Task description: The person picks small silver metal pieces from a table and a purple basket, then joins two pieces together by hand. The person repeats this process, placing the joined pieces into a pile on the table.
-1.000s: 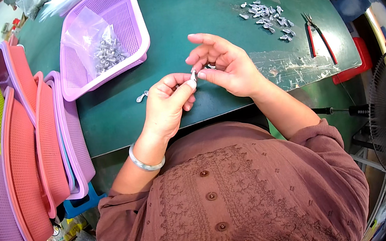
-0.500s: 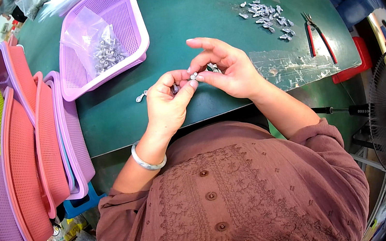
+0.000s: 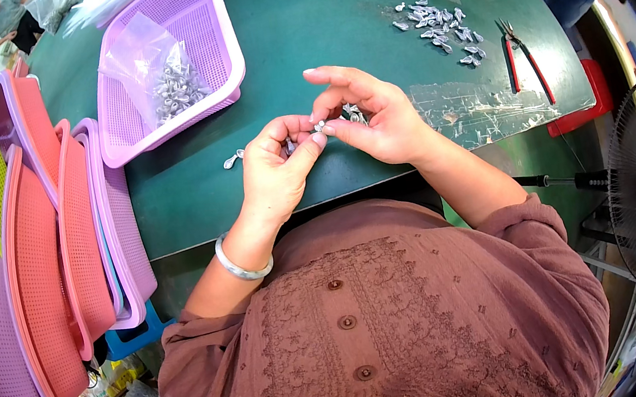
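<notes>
Silver metal piece [image 3: 319, 126], axis indiscernible.

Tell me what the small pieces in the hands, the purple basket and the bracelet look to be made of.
Small pieces: likely metal, silvery grey with bright glints; the one pinched between left hand and right hand is too small to judge.
Purple basket: plastic, going by its moulded mesh walls and even matte colour.
Bracelet: probably polished metal, a smooth silver band with a sheen.
</notes>
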Demonstrator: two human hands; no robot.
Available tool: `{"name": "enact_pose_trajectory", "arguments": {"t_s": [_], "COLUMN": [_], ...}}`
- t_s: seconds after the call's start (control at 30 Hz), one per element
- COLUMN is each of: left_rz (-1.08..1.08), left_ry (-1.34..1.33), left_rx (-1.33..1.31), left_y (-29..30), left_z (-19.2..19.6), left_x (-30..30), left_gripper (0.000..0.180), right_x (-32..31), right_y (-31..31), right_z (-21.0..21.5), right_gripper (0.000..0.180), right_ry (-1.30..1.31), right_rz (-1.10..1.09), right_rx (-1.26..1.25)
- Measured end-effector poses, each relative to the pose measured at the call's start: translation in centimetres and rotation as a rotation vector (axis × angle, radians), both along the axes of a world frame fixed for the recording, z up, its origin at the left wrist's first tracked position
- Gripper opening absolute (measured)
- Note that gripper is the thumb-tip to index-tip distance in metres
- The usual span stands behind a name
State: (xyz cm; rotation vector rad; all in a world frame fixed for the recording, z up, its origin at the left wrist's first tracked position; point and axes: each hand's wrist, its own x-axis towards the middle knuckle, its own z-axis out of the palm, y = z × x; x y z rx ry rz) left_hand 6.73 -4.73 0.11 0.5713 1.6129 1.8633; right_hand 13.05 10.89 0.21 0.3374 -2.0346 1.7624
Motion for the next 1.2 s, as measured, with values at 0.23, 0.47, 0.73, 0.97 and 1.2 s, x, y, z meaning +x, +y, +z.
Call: {"name": "enact_pose_trajectory", "arguments": {"t_s": [0.23,0.47,0.73,0.97,1.2], "left_rz": [-0.036,-0.037,-0.010,-0.019,-0.017], "left_ry": [-0.034,-0.092,-0.110,-0.100,-0.122], "left_rx": [-0.048,-0.031,-0.016,-0.021,-0.010], "left_y": [-0.15,-0.09,-0.05,-0.13,-0.09], "left_z": [0.14,0.38,0.76,0.57,0.56], "left_x": [-0.10,-0.10,-0.09,-0.15,-0.12], "left_gripper": [0.004,0.005,0.006,0.005,0.005], "right_x": [-0.05,0.07,-0.23,-0.04,-0.25], "right_y": [-0.13,-0.03,-0.23,0.01,-0.20], "right_z": [-0.13,-0.20,-0.76,-0.55,-0.81], "right_gripper": [0.053,0.057,0.055,0.057,0.057], "right_ry": [-0.029,-0.055,0.007,-0.022,0.027], "right_rz": [0.025,0.037,-0.002,0.028,-0.002], "right_rx": [-0.019,0.025,0.015,0.054,0.023]}}
